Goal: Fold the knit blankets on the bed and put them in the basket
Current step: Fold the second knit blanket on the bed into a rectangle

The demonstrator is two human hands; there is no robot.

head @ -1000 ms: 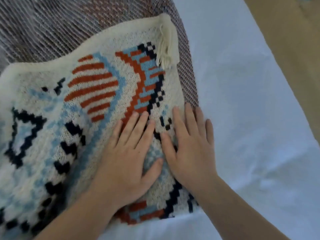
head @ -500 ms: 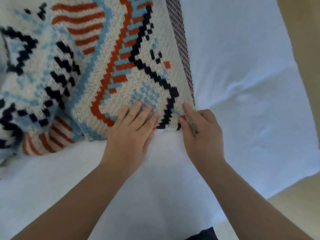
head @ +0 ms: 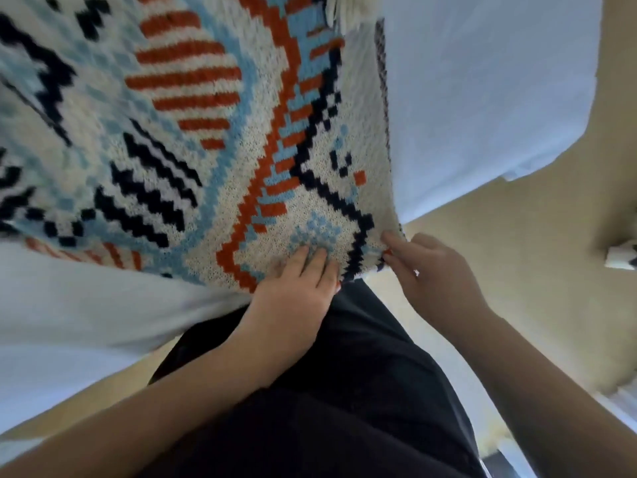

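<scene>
White bedding (head: 482, 98) covers the bed, with beige carpet (head: 499, 270) seen beyond its corner at the right. At 0.5 s ago the sheet filled the lower view; now dark trousers (head: 344, 391) and carpet are exposed there, and the bed corner is seen much nearer to the person. The patterned knit blanket (head: 206, 150), cream with orange, light blue and navy motifs, is spread over the bed, and its near edge has been drawn from mid-sheet to the bed's edge. The left hand (head: 293, 294) is laid on the near edge with fingers extended over the top face; whether the thumb grips beneath cannot be told. The right hand (head: 434, 270) is closed in a pinch on the blanket's near right corner, as before. A strip of a 2nd, dark woven blanket (head: 380, 46) is visible along the right border. Fringe (head: 344, 12) is seen at the top edge. A small white object (head: 622, 257) lies on the carpet; its identity cannot be told.
</scene>
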